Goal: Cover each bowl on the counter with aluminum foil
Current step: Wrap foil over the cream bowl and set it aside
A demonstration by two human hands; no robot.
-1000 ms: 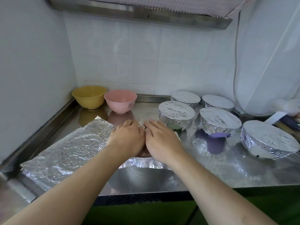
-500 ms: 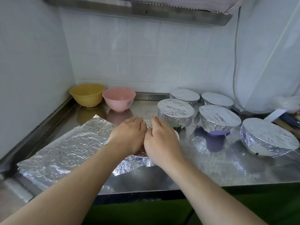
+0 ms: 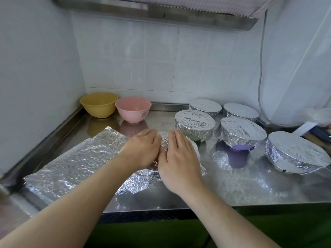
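Observation:
My left hand [image 3: 141, 149] and my right hand [image 3: 179, 158] lie side by side, palms down, pressing aluminum foil [image 3: 163, 142] over a bowl at the counter's middle. That bowl is hidden under the foil and my hands. The rest of the foil sheet [image 3: 71, 161] spreads flat to the left on the steel counter [image 3: 232, 185]. A yellow bowl [image 3: 98, 104] and a pink bowl [image 3: 133, 109] stand uncovered at the back left. Several foil-covered bowls sit to the right, the nearest one [image 3: 195, 122] just beyond my right fingertips, and a purple one [image 3: 242, 131] beside it.
A wall closes the left side and white tiles the back. A range hood [image 3: 161, 13] hangs overhead. A cable [image 3: 260, 68] runs down the right wall, with utensils [image 3: 315, 135] at the far right. The counter's front edge lies under my forearms.
My hands have slid slightly apart, so a strip of foil shows between them. The foil's front edge has drawn in and crumpled toward the bowl.

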